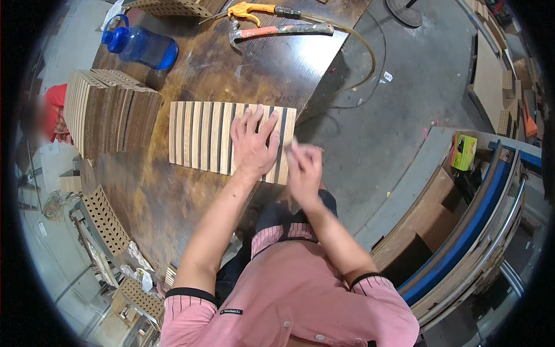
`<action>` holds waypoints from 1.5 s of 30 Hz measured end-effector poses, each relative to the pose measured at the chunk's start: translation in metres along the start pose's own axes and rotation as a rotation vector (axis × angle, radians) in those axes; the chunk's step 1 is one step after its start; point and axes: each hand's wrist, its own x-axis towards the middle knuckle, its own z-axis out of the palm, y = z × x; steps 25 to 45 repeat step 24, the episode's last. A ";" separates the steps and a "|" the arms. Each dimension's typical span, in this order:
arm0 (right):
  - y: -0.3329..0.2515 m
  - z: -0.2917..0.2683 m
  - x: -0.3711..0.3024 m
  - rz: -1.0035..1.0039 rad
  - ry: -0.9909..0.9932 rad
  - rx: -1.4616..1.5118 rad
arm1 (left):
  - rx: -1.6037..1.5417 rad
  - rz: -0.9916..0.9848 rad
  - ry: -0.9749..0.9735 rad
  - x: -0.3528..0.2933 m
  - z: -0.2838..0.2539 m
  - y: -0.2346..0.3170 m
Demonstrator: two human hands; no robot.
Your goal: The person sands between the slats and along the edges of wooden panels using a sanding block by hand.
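Note:
A slatted wooden panel (199,136), pale strips with dark grooves between them, lies flat on the brown table. My left hand (252,147) rests on its right half, fingers spread and pressing down on the slats. At the panel's right end is my right hand (305,170), its fingers curled together beside the edge and slightly smeared by motion. Something small and greyish may show at its fingertips, but I cannot make out what it is. A tall stack of similar panels (118,115) stands left of the one under my hand.
Toward the table's far side lie a hammer (286,30) with a red handle, a yellow air blow gun (251,9) with a hose, and a blue bottle (144,47). Shelving with boards (439,214) stands right. Someone in red (56,95) is beyond the stack.

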 end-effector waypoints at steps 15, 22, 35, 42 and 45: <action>0.012 -0.024 -0.019 -0.062 -0.154 0.061 | -0.002 -0.009 0.046 0.000 0.006 -0.002; 0.026 0.004 0.060 -0.025 -0.051 0.103 | -0.006 -0.013 0.043 0.001 0.009 -0.002; 0.033 0.001 0.035 -0.106 -0.087 0.104 | -0.034 -0.041 -0.003 -0.003 0.009 -0.004; 0.033 0.001 0.035 -0.106 -0.087 0.104 | -0.034 -0.041 -0.003 -0.003 0.009 -0.004; 0.033 0.001 0.035 -0.106 -0.087 0.104 | -0.034 -0.041 -0.003 -0.003 0.009 -0.004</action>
